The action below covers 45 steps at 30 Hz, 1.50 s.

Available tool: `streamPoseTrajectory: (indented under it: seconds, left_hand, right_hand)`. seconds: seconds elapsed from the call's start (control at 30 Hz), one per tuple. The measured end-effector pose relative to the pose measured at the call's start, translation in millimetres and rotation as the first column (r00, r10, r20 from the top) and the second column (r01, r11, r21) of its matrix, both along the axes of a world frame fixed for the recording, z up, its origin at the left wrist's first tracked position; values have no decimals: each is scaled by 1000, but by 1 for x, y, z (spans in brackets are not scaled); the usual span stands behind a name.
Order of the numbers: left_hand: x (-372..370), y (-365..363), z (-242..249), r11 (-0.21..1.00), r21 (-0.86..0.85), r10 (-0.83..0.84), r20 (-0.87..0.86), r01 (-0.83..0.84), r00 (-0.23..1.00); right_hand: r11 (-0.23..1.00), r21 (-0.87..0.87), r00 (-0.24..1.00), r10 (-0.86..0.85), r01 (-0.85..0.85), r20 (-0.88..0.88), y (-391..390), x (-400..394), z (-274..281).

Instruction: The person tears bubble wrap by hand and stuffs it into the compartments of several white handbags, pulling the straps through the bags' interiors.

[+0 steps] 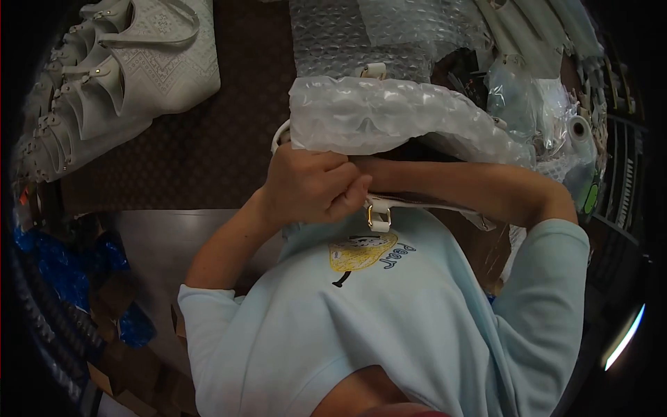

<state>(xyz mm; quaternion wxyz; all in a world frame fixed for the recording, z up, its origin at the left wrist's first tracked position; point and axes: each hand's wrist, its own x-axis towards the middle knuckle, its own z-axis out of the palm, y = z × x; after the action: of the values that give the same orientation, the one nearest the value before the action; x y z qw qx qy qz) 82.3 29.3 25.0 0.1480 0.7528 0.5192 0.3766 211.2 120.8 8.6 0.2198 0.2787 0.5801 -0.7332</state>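
Observation:
Against my chest is a white handbag (417, 203), its open mouth facing up and gold-ringed tabs on both sides. A puffy sheet of air-bubble wrap (368, 115) lies along its far side and over the rim. At the bag's left end my left hand (316, 184) is closed, fingers curled at the rim beside a white strap (280, 134). My right forearm (451, 182) reaches across the bag's opening from the right. Behind the left hand, my right hand is hidden, so its fingers do not show.
Several white handbags (163, 62) stand in a row at the left of the dark table (253, 42). More bubble wrap (326, 42) lies at the back. Clear plastic wrapping (514, 90) and a roll (579, 132) crowd the right. Blue plastic (66, 271) and cardboard (128, 361) are low left.

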Motion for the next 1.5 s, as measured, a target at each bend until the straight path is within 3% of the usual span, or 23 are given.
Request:
streamPoseTrajectory:
  seconds: [0.13,0.3,0.4,0.43,0.5,0.6,0.63,0.67,0.7,0.73,0.8,0.93,1.0,1.03,1.1,1.2,1.23,1.27,1.3,1.37,1.4,1.43,1.5]
  left_hand:
    - [-3,5,-6,966,253,-90,146,51,985]
    - [-10,-1,-5,911,403,-70,352,-83,934]
    - [-9,7,1,705,562,97,528,-433,844]
    - [-10,4,15,864,367,194,388,-344,901]
    - [-10,3,21,953,122,245,224,-277,943]
    - [-6,1,15,998,58,30,19,-31,999]
    - [-4,-1,18,998,54,31,22,-33,999]
    - [0,-7,27,988,74,134,-25,-132,991]
    - [2,-12,33,969,103,235,-78,-226,969]
    - [4,-17,31,968,100,238,-84,-229,968]
    - [8,-32,22,985,24,169,-48,-168,984]
    - [18,-41,24,993,-55,75,-345,-100,936]
    - [20,-31,36,944,-294,-22,-505,-148,863]
    - [17,-28,42,944,-290,-12,-507,-157,862]
    - [11,-20,49,947,-320,7,-49,-22,999]
    - [19,-16,30,947,-322,-6,52,22,999]
    - [21,-16,26,946,-322,-16,84,43,996]
    - [22,-16,25,905,-425,-43,-38,23,998]
    - [23,-18,24,850,-526,-86,-150,-6,985]
    - [25,-15,29,800,-599,-95,-149,-14,984]
    - [27,-13,30,748,-663,-97,-156,-31,983]
    - [29,-13,31,749,-661,-102,-160,-30,982]
    - [32,-14,31,832,-554,-111,-123,24,986]
  right_hand:
    - [902,428,985,13,62,-171,1,-46,-20]
    - [540,820,820,546,-190,-169,35,-21,32]
    - [652,647,832,552,-396,-46,15,17,86]
    - [735,527,879,475,-427,50,2,28,104]
    - [649,313,687,727,-693,14,23,35,167]
    - [721,570,859,509,-395,-49,33,62,206]
    - [353,865,867,470,-357,166,30,67,196]
    - [-110,943,881,336,-314,333,27,70,185]
    - [125,917,874,374,-379,310,24,71,173]
    - [128,918,874,379,-374,304,21,75,159]
    - [342,846,845,493,-409,209,9,84,130]
    - [371,729,761,572,-574,308,19,71,90]
    - [249,509,527,668,-824,526,27,54,58]
    - [240,512,522,670,-825,527,33,63,29]
    - [533,762,851,524,-368,45,43,72,-9]
    - [559,772,832,550,-304,-71,39,69,24]
    - [674,614,864,502,-409,25,43,66,48]
    - [670,619,864,504,-409,26,51,71,64]
    - [663,580,871,453,-473,193,58,83,78]
    - [668,525,849,387,-527,360,63,112,86]
    - [557,623,835,401,-548,377,61,127,80]
    - [435,710,824,410,-554,391,60,137,71]
    - [393,705,793,446,-590,416,58,132,39]
